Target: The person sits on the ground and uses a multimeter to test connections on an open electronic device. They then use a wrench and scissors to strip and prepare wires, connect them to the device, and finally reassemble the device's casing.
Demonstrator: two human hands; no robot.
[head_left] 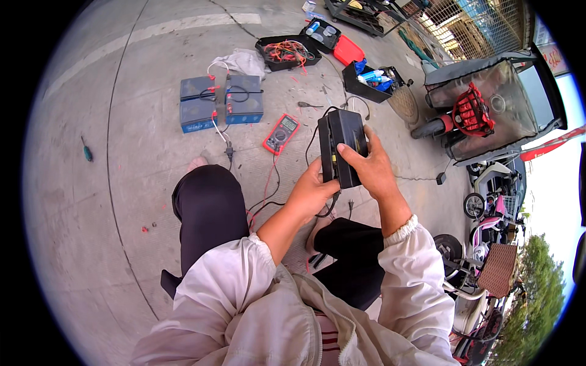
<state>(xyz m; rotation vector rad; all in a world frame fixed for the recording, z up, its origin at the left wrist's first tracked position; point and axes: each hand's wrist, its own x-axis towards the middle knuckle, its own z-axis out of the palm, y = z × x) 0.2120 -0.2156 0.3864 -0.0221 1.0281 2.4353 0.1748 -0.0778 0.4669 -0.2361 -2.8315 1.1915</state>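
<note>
Both hands hold a black battery charger [353, 143], a boxy case with a cord at its lower end and another at its top. My left hand [308, 192] grips its lower left corner near the cord. Around the right side wraps my right hand [371, 161], its thumb on the front by a narrow gap where something yellow shows. A red multimeter [282, 133] lies on the ground to the left, its leads trailing toward my legs. Beyond it stand several blue-grey batteries [245, 108] joined by wires, with a plug [229, 151] on a cord in front.
A black case of red leads [287, 53] and an open toolbox [371, 82] with blue-and-white tubes lie ahead. A screwdriver [87, 150] rests far left. A covered three-wheeler [488, 110] and parked bikes [482, 244] line the right. Loose cords cross the concrete ground [146, 73].
</note>
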